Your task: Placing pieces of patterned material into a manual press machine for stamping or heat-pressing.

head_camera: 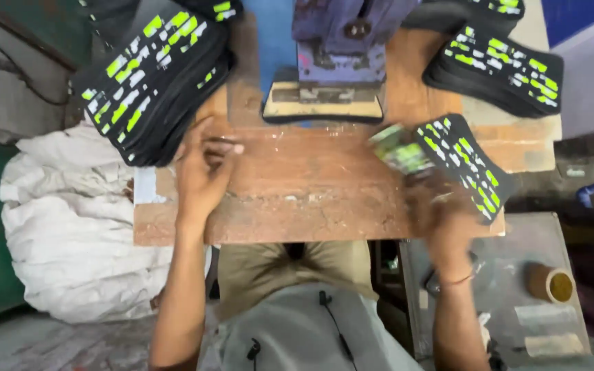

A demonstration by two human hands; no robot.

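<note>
My left hand (202,172) rests on the worn wooden bench (311,185), fingers apart, right beside a stack of black sole pieces (154,75) with green and white marks. My right hand (441,209) is blurred with motion and grips one black patterned sole piece (465,161) at the bench's right side. A blue press machine (342,48) stands at the far middle, with a cream and black pad (323,106) under its head.
More patterned sole pieces (500,65) are piled at the far right. A white sack (70,220) lies left of the bench. A low grey surface with a small brown cup (550,283) sits at the lower right.
</note>
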